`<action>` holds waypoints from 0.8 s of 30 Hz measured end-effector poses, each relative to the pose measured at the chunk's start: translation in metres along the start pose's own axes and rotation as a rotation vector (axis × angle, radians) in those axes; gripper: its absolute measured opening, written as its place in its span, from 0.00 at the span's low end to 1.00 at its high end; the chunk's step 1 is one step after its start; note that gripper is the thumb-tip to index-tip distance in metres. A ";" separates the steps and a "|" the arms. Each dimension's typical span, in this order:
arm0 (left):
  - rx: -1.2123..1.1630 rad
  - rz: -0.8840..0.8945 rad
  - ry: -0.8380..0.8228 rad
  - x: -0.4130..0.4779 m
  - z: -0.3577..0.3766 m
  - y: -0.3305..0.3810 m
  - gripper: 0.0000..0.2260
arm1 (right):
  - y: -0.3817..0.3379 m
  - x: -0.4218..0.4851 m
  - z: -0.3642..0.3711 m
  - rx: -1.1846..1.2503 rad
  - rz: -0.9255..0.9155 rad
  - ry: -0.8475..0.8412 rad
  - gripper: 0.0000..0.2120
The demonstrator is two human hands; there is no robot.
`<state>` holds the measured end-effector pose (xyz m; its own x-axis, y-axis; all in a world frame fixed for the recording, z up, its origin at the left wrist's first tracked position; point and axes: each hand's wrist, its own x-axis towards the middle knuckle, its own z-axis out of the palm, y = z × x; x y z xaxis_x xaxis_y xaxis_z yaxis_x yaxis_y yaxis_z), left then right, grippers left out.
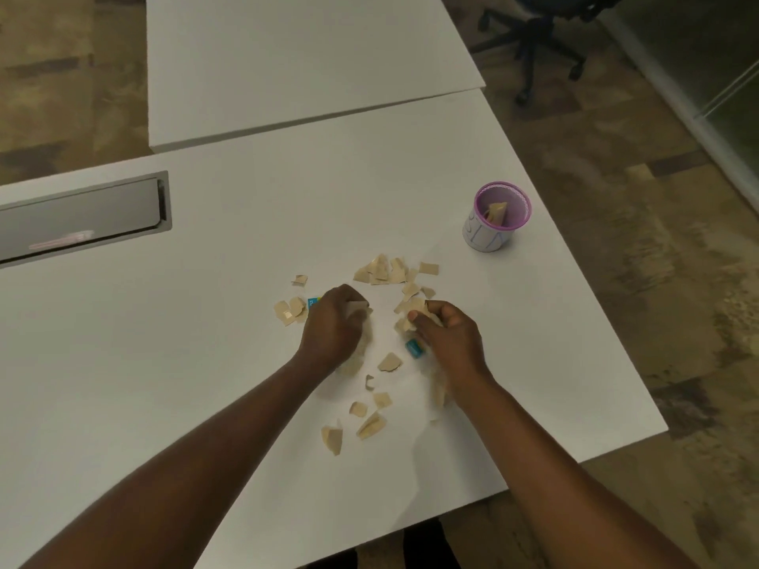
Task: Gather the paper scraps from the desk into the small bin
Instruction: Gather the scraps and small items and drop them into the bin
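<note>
- Two bare forearms reach in from the near edge over the white surface (205,322).
- Nearest lie a few loose tan paper scraps (371,425), apart from each other, between the two forearms.
- A curved tan scrap (389,362) lies just ahead of those, between the wrists.
- The left hand (334,322) is curled knuckles-up, its fingers closed round a pale scrap (356,310) that shows at the fingertips.
- The right hand (445,332) is also curled, thumb and fingers pinched on tan scraps at its tip.
- A small teal piece (415,347) lies just beside the right hand's thumb side.
- Left of the left hand sit several tan scraps (290,312), with a blue-printed piece (313,301) touching the hand's edge.
- Beyond both hands is a denser cluster of scraps (386,271), some overlapping.
- Farther right stands the small bin (495,219), a white cup with a purple rim, upright, near the surface's right edge, with a tan scrap inside.
- At far left a grey cable hatch (82,217) is set into the surface.
- A second white desk (287,55) butts on behind; an office chair (542,30) stands on the carpet.
</note>
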<state>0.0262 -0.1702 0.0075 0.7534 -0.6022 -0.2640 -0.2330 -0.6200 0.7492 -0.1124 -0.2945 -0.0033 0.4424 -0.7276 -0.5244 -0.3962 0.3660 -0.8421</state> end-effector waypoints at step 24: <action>-0.086 -0.112 0.003 0.155 0.091 0.231 0.04 | -0.179 0.147 -0.093 -0.814 -0.183 0.212 0.09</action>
<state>0.0332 -0.4527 0.0838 0.7738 -0.5298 -0.3471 -0.0937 -0.6377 0.7646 -0.0510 -0.5212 0.0820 0.4280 -0.8573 -0.2861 -0.8229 -0.2387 -0.5156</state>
